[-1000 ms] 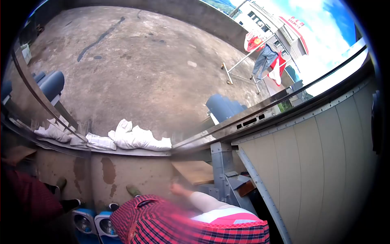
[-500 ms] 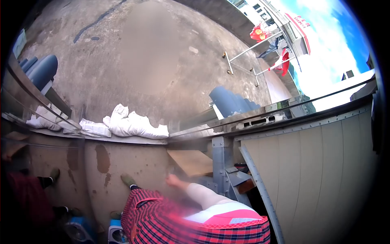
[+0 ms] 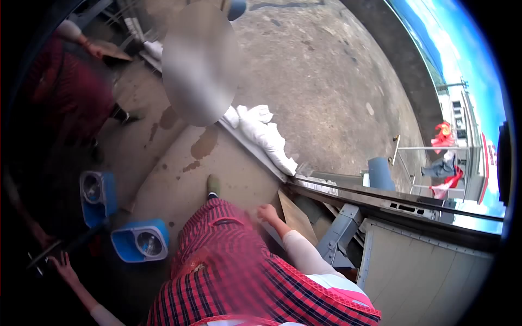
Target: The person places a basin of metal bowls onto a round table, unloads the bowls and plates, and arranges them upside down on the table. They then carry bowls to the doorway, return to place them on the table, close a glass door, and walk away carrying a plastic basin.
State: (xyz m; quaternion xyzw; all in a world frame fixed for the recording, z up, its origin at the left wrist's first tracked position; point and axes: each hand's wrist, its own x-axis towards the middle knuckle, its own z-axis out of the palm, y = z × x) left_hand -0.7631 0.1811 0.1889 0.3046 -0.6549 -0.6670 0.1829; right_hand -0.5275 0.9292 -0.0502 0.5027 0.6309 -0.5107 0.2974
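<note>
My left hand (image 3: 65, 270) reaches out at the lower left, fingers apart and stretched towards a dark bar with a metal end (image 3: 37, 265), which looks like a handle on a glass panel. Whether the fingers touch it is hard to make out. My right hand (image 3: 266, 213) hangs in front of me with its fingers curled and nothing visible in them. It is nearest to a brown board (image 3: 296, 217) leaning by a grey metal post (image 3: 340, 231). A red checked apron (image 3: 217, 266) covers my front, and my green shoe (image 3: 213, 186) stands on the floor.
A blue and white mop bucket (image 3: 140, 242) stands on the floor at left. Dark glass beside it reflects my apron (image 3: 76, 92) and the bucket (image 3: 98, 198). White cloth bundles (image 3: 263, 136) lie along the sill. Outside is a clothes rack (image 3: 429, 148). Wet patches (image 3: 204, 142) mark the floor.
My view has turned left and down. My left hand has come into view at the lower left, and the mop bucket now shows whole. My right hand stays curled.
</note>
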